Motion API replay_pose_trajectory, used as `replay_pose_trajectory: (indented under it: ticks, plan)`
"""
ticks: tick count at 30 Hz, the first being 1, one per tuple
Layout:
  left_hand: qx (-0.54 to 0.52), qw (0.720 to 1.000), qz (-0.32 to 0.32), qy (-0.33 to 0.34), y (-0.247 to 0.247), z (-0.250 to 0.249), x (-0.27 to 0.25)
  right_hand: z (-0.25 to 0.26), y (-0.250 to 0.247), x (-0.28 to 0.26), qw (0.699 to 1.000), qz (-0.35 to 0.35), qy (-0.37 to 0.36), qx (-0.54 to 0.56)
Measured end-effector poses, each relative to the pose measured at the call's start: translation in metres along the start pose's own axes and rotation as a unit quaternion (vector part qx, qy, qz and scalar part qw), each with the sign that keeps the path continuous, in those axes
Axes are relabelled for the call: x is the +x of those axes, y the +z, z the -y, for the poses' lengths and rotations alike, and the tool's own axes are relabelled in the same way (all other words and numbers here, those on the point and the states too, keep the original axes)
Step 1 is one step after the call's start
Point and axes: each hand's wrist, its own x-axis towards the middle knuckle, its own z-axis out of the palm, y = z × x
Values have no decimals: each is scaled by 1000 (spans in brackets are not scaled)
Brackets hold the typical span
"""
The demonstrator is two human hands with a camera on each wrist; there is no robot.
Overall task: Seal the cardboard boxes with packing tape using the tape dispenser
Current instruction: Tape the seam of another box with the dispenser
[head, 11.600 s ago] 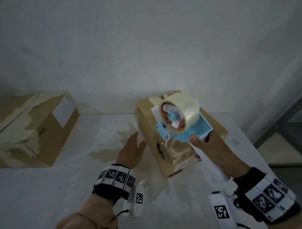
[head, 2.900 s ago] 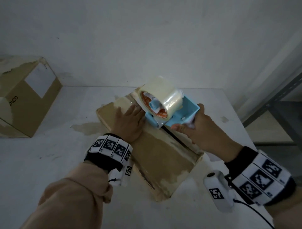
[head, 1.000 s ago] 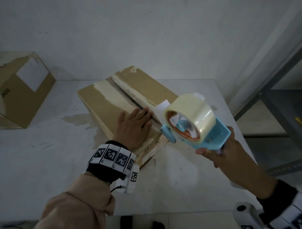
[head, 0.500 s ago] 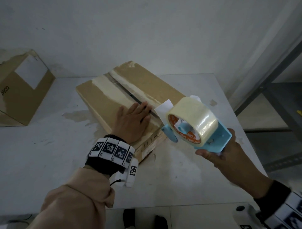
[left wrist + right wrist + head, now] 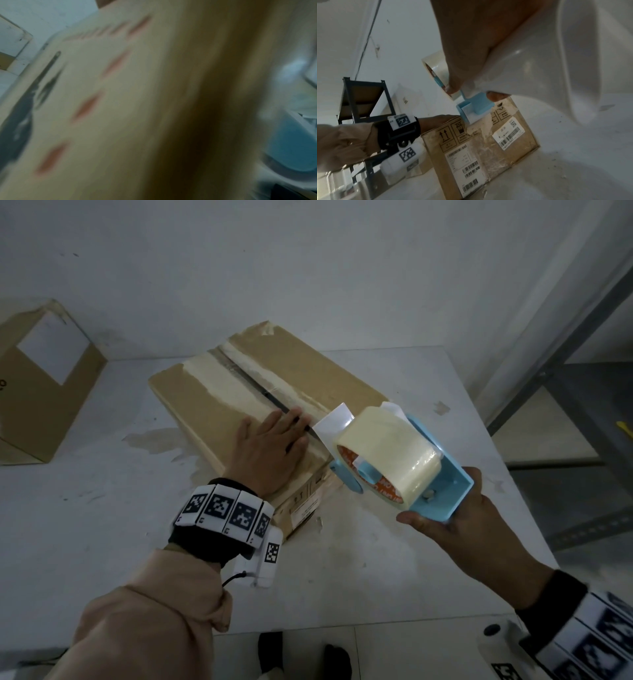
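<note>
Left hand (image 5: 270, 455) flat, fingers straight, pressing the brown cardboard box (image 5: 219, 402) on the white worktop (image 5: 85, 508). Right hand (image 5: 459, 525) grips the blue plastic tape dispenser (image 5: 442, 491), glossy roll, just off the box's near corner.

- Left sleeve (image 5: 137, 628): loose beige fabric, bunched into folds at the cuff.
- Left wrist band (image 5: 205, 539): black strap carrying a row of white square tiles (image 5: 222, 508), each printed with a black pixel-pattern marker.
- Left wrist camera unit (image 5: 263, 559): white rounded housing bearing one marker, thin black cable (image 5: 231, 579) at its base.
- Right wrist band (image 5: 555, 590): black cuff, white marker tiles (image 5: 603, 642) behind it.
- Right wrist camera unit (image 5: 503, 652): white housing, dark round button, one marker.
</note>
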Motion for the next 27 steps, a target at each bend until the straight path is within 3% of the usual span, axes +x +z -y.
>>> replay_pose_trajectory:
  ticks: [11, 16, 20, 27]
  plan:
    - [3, 1000, 2, 5, 0, -2, -1, -19, 3, -15, 995, 19, -20, -95]
    - [-3, 1000, -5, -3, -2, -4, -2, -68, 6, -20, 998, -54, 36, -1]
    - [-73, 995, -7, -63, -3, -28, 0, -74, 11, -12, 989, -137, 52, 5]
    - [-42, 993, 56, -100, 3, -41, 8, -97, 32, -3, 984, -153, 85, -41]
